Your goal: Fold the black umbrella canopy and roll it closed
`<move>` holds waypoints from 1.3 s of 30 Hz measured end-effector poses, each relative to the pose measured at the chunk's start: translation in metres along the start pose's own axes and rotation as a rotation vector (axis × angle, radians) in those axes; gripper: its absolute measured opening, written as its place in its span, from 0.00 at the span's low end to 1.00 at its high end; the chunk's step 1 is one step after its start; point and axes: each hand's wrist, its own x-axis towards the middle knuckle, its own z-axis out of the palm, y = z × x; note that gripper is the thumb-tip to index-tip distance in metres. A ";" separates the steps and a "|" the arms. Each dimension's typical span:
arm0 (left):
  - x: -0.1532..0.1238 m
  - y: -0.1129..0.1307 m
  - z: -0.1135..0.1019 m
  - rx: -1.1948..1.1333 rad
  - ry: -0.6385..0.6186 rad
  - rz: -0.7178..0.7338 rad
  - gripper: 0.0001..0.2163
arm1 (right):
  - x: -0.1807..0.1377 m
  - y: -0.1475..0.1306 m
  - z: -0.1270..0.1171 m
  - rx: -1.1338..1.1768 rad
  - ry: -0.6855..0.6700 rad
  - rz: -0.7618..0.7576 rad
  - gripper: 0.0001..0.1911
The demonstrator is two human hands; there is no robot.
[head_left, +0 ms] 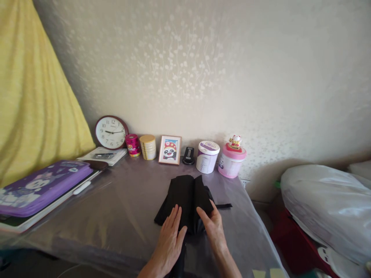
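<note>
A black folded umbrella (185, 195) lies on the plastic-covered table (121, 216), its canopy cloth bunched and a strap sticking out to the right. My left hand (170, 239) rests flat on the near end of the cloth, fingers stretched out. My right hand (213, 227) lies beside it on the cloth's right edge, fingers extended and thumb along the side near the strap. The umbrella's handle end runs toward me between my wrists, partly hidden.
Along the wall stand a clock (111, 132), a red tin (133, 145), a yellow tin (148, 147), a framed panda picture (169, 150), a white canister (208, 156) and a pink tub (232, 162) with a cat figurine. A purple case (43, 187) lies left. White bag (324, 208) right.
</note>
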 end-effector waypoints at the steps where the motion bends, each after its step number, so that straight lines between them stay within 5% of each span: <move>1: 0.000 0.000 0.000 0.006 -0.002 -0.004 0.23 | 0.001 0.002 0.005 -0.003 -0.013 -0.005 0.25; 9: 0.002 0.000 0.000 0.009 0.013 -0.005 0.22 | 0.000 0.020 0.034 -0.339 -0.127 -0.111 0.20; 17: -0.004 -0.016 -0.007 -0.026 0.035 0.079 0.22 | -0.009 0.016 0.029 -0.586 -0.237 -0.369 0.19; 22: 0.005 -0.021 -0.043 -0.115 0.099 -0.020 0.15 | -0.019 0.016 0.026 -0.733 -0.347 -0.534 0.19; 26: 0.027 0.005 -0.076 -0.198 0.248 -0.013 0.13 | -0.029 0.017 0.030 -0.843 -0.414 -0.606 0.18; 28: 0.039 0.021 -0.077 -0.212 0.186 0.108 0.13 | -0.033 0.020 0.032 -0.875 -0.415 -0.635 0.20; 33: 0.073 0.039 -0.044 -0.024 -0.200 0.343 0.17 | -0.035 0.029 0.032 -0.920 -0.385 -0.699 0.20; 39: 0.112 0.015 -0.025 0.062 -0.229 0.344 0.16 | -0.037 0.014 0.034 -0.886 -0.440 -0.522 0.23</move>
